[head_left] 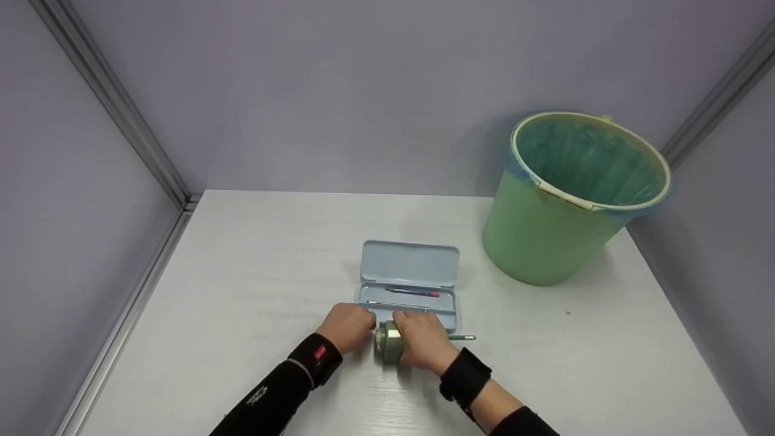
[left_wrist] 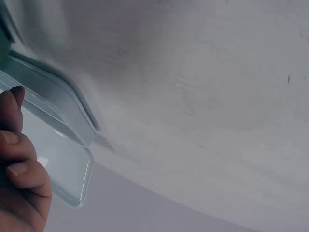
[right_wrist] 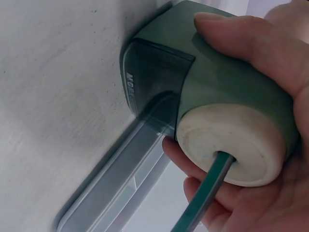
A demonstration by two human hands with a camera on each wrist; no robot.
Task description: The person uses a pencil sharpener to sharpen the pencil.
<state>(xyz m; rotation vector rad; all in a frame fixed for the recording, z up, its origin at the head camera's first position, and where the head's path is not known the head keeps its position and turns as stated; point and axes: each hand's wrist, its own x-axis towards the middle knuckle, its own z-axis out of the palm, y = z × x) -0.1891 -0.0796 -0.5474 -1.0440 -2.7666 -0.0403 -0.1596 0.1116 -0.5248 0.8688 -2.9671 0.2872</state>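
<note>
A green crank pencil sharpener [head_left: 392, 348] lies on the white table, gripped round its body by my right hand [head_left: 424, 342]. In the right wrist view the sharpener [right_wrist: 227, 72] shows a dark see-through shavings drawer and a cream end, with a green pencil [right_wrist: 205, 198] stuck in its hole. At the opposite end my left hand [head_left: 348, 327] has its fingers curled at the crank side; the crank handle itself is hidden by them. In the left wrist view the curled fingers [left_wrist: 29, 174] overlap the pencil case. The light-blue tin pencil case [head_left: 410, 264] stands open just behind both hands.
Inside the case lie a dark blue pen with a red end [head_left: 415, 292] and a thin pale stick-like item [head_left: 396, 304]. A green bin [head_left: 539, 236] with a bag liner stands at the back right. Walls enclose the table's back and sides.
</note>
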